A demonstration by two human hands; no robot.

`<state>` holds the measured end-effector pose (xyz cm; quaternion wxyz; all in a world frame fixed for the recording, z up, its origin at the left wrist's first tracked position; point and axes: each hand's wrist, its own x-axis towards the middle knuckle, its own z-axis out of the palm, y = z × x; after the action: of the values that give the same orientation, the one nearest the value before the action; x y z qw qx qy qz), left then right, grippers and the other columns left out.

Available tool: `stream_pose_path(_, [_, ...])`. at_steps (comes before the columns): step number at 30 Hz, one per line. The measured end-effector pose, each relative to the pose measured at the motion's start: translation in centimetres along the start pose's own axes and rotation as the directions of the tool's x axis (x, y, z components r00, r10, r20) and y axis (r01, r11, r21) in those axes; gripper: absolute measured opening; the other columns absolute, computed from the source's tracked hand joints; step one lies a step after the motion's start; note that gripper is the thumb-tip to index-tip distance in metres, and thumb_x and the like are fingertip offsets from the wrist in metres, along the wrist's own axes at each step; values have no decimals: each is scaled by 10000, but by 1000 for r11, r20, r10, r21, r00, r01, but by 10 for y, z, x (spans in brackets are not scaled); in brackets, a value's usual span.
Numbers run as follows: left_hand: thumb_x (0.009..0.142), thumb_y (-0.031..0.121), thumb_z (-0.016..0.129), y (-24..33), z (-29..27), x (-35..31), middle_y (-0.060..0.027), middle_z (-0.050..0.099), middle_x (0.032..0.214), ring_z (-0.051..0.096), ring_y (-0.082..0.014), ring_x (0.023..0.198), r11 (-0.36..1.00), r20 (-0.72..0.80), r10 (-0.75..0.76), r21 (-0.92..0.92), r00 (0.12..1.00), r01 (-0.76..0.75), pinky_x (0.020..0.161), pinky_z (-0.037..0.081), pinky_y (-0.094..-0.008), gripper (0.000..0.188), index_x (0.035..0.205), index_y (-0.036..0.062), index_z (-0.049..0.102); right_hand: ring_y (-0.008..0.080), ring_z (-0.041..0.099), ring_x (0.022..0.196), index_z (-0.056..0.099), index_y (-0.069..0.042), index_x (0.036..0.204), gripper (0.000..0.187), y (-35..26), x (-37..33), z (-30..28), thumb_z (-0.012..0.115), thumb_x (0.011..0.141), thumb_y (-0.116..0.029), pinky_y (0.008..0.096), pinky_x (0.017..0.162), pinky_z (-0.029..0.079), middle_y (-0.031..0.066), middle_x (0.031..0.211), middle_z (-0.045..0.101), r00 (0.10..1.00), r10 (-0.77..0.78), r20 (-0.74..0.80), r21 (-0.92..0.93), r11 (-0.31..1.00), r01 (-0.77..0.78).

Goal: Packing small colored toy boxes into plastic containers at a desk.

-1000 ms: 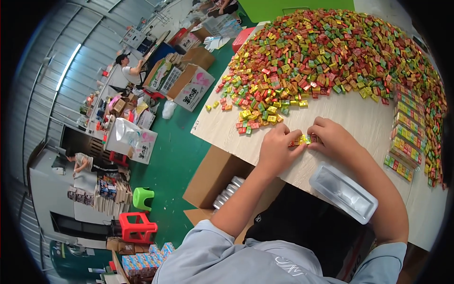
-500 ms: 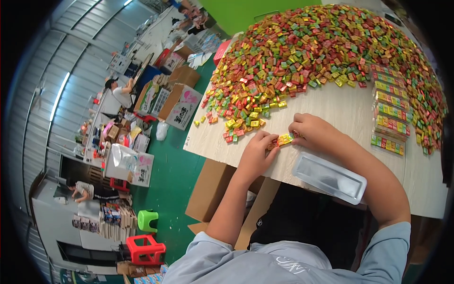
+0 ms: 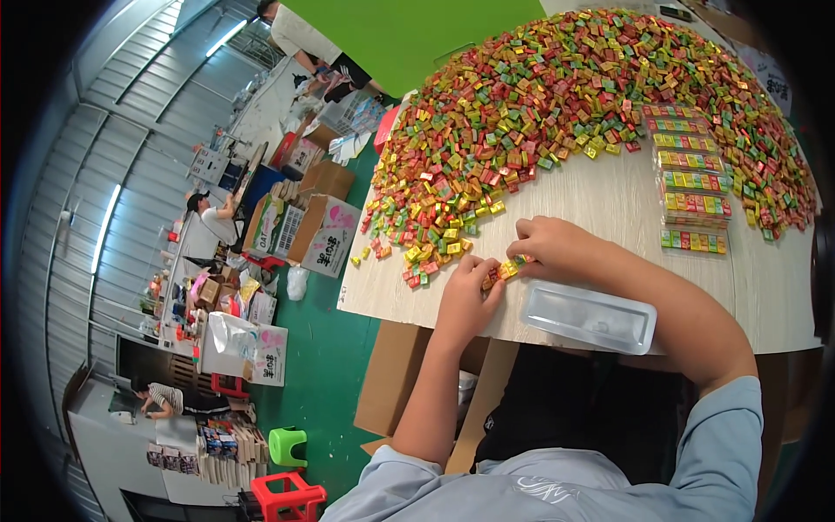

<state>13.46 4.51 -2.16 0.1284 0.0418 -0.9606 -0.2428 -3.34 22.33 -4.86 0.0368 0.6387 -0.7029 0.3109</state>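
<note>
Between my hands lies a short row of small wrapped candies (image 3: 507, 269), yellow and orange, on the pale wooden table (image 3: 600, 187). My left hand (image 3: 466, 296) closes on the row's left end with thumb and fingers. At the other end, the bent fingers of my right hand (image 3: 558, 249) pinch the row and hide part of it. A clear plastic tray (image 3: 561, 315) rests at the table's near edge, below my right forearm. Beyond my hands spreads a big heap of loose red, yellow, green and orange candies (image 3: 539, 113).
On the right stand stacked clear packs of candies in rows (image 3: 693, 183). Open cardboard boxes (image 3: 391, 374) sit beneath the table's front edge. Left across the green floor (image 3: 326, 331) are stools (image 3: 287, 446), cartons (image 3: 323, 235) and several people at other tables.
The whole view has shifted, so the table and packs sit further left. Both hands stay on the candy row. At the far tables, a standing person has come further into view.
</note>
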Motion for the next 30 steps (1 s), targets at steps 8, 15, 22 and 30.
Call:
stream_pose_path(8, [913, 149, 768, 3, 7, 1, -160, 665, 1048, 692, -351, 966, 999, -71, 13, 47, 997, -9, 867, 556, -428, 269, 1146, 20, 732, 350, 667, 951, 775, -117, 1078, 262, -6, 2, -1, 808, 866, -268, 452, 861, 547, 137, 993, 659, 999, 46, -8, 26, 999, -45])
stream_pose_path(15, [892, 176, 774, 5, 10, 1, -160, 662, 1036, 694, -346, 949, 1000, -85, -12, 18, 996, 14, 850, 558, -442, 267, 1125, 49, 753, 348, 648, 944, 772, -112, 1078, 302, -2, -2, 6, 839, 845, -293, 445, 829, 537, 125, 974, 644, 999, 25, -39, 9, 1000, -25])
stream_pose_path(22, [882, 205, 778, -1, 13, 9, -153, 638, 986, 679, -344, 908, 996, -129, 64, 66, 990, -56, 831, 555, -442, 279, 1139, 95, 769, 360, 662, 896, 772, -116, 1098, 304, 6, 1, 7, 828, 861, -300, 459, 775, 549, 143, 966, 654, 999, 41, -15, 21, 999, -40])
stream_pose_path(30, [879, 218, 794, -4, 14, 2, -147, 641, 973, 673, -337, 919, 998, -165, 67, 19, 984, -65, 838, 548, -443, 262, 1117, 108, 788, 367, 684, 928, 797, -155, 1100, 260, -4, 4, 2, 780, 869, -275, 439, 790, 562, 147, 966, 665, 997, 77, 2, 25, 997, -77])
